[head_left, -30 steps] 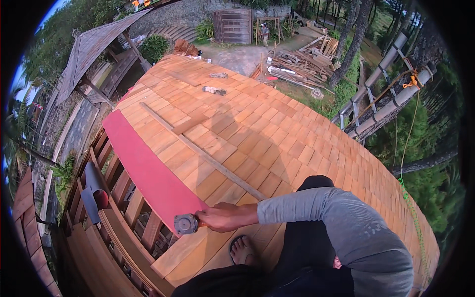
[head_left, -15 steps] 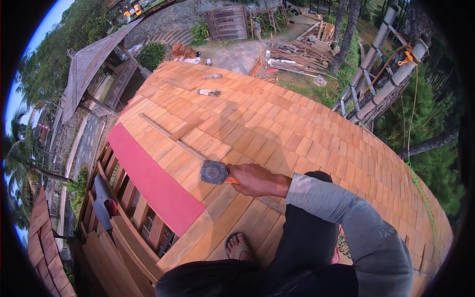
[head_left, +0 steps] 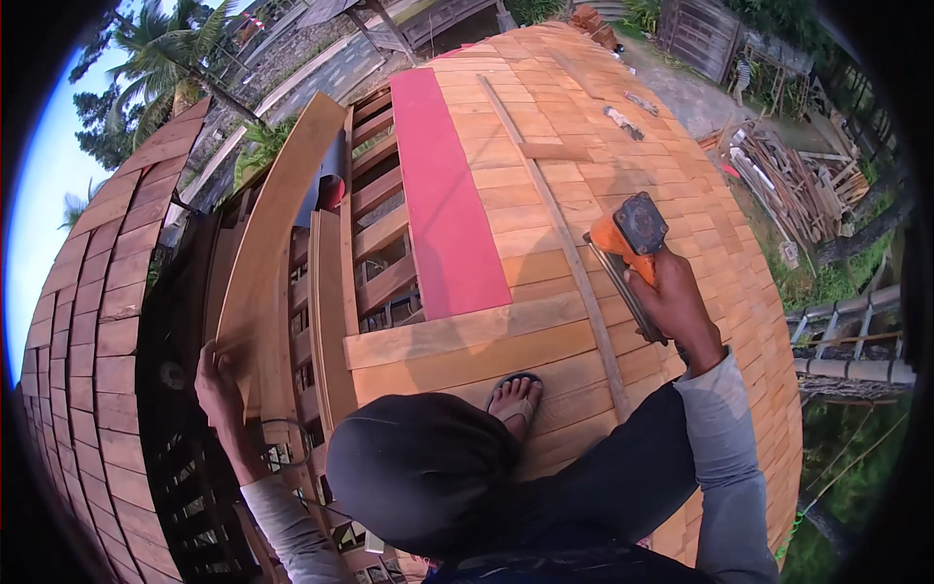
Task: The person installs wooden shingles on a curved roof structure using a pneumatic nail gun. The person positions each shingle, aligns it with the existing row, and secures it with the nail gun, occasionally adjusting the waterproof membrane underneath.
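Note:
My left hand (head_left: pixel 220 389) is at the near end of a long curved-looking wooden board (head_left: pixel 272 219), its fingers closed around the edge. The board rises over the open roof framing on the left. In my right hand (head_left: pixel 678 304) is an orange nail gun (head_left: pixel 623 238) with a dark head and a long magazine, held by its grip above the shingles. Below it, wooden shingles (head_left: pixel 681 185) cover the roof, and a long thin batten (head_left: pixel 545 190) lies across them. Left of the batten, a red underlay strip (head_left: pixel 448 195) borders the framing.
Slatted open framing (head_left: pixel 384 229) shows gaps left of the red strip, with a dark roll (head_left: pixel 334 161) on it. My sandalled foot (head_left: pixel 516 399) stands on the boards. Another shingled roof (head_left: pixel 97 341) lies far left. A ladder (head_left: pixel 846 326) is beyond the right edge.
The view has swung left. My left hand has come into view, on a board now raised over the framing. The nail gun has turned, showing its orange body and magazine.

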A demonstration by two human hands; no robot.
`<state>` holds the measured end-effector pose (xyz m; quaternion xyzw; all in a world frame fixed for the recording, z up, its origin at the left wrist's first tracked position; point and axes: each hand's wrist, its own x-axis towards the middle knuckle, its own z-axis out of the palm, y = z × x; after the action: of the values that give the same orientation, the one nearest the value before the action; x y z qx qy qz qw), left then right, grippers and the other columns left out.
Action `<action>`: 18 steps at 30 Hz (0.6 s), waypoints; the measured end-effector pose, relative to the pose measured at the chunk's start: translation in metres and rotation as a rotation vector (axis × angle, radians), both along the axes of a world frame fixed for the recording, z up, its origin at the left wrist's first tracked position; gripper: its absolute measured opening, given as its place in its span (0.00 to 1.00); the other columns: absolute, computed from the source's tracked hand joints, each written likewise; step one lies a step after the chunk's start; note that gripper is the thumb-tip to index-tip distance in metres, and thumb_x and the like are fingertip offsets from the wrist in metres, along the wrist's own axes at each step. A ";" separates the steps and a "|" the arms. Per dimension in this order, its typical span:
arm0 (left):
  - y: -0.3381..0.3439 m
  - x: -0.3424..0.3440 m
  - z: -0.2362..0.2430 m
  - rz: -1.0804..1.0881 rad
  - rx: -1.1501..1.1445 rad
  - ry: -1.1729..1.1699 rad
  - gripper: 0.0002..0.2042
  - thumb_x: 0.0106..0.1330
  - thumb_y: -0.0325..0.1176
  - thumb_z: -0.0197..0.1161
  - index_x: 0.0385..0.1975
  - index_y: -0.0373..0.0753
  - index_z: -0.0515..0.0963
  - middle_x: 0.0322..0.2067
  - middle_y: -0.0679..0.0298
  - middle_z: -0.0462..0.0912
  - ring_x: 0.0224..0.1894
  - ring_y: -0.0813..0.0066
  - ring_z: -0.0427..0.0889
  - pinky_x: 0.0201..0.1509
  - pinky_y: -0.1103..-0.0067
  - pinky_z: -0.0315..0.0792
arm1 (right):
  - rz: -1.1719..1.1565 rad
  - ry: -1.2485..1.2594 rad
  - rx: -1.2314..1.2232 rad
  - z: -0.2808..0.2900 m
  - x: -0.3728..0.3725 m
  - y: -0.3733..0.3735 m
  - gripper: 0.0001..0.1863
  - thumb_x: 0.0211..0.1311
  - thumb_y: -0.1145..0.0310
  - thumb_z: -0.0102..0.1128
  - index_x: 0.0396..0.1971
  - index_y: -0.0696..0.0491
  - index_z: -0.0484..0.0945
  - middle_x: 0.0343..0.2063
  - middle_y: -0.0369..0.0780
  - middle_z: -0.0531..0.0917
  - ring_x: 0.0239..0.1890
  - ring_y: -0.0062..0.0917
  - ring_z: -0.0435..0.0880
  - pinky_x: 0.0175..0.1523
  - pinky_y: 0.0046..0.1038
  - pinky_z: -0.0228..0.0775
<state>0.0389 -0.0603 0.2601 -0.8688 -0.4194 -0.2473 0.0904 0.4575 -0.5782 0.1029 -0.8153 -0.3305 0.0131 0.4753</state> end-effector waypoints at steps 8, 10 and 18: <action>-0.016 0.235 -0.170 -0.319 -0.064 0.130 0.26 0.68 0.64 0.65 0.30 0.43 0.86 0.29 0.57 0.88 0.38 0.57 0.86 0.48 0.63 0.69 | -0.321 0.278 -0.288 -0.016 0.018 -0.026 0.14 0.69 0.72 0.66 0.47 0.65 0.77 0.31 0.49 0.85 0.30 0.37 0.87 0.40 0.38 0.79; -0.020 0.274 -0.216 -0.386 -0.203 0.263 0.30 0.68 0.69 0.61 0.34 0.44 0.89 0.29 0.57 0.89 0.40 0.59 0.87 0.54 0.64 0.71 | -0.300 0.326 -0.143 -0.018 0.017 -0.034 0.14 0.70 0.70 0.66 0.48 0.64 0.77 0.26 0.43 0.82 0.25 0.26 0.83 0.29 0.33 0.76; 0.015 0.266 -0.312 -0.259 -0.378 0.476 0.33 0.70 0.72 0.55 0.38 0.46 0.91 0.32 0.53 0.91 0.41 0.57 0.90 0.62 0.61 0.68 | -0.470 0.298 -0.293 -0.040 0.010 -0.060 0.15 0.73 0.68 0.63 0.49 0.63 0.77 0.22 0.37 0.79 0.22 0.20 0.78 0.24 0.28 0.70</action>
<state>0.3051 -0.0449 -0.0516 -0.9497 -0.3109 0.0353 -0.0090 0.4680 -0.6385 0.0629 -0.9182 -0.0542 0.0698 0.3860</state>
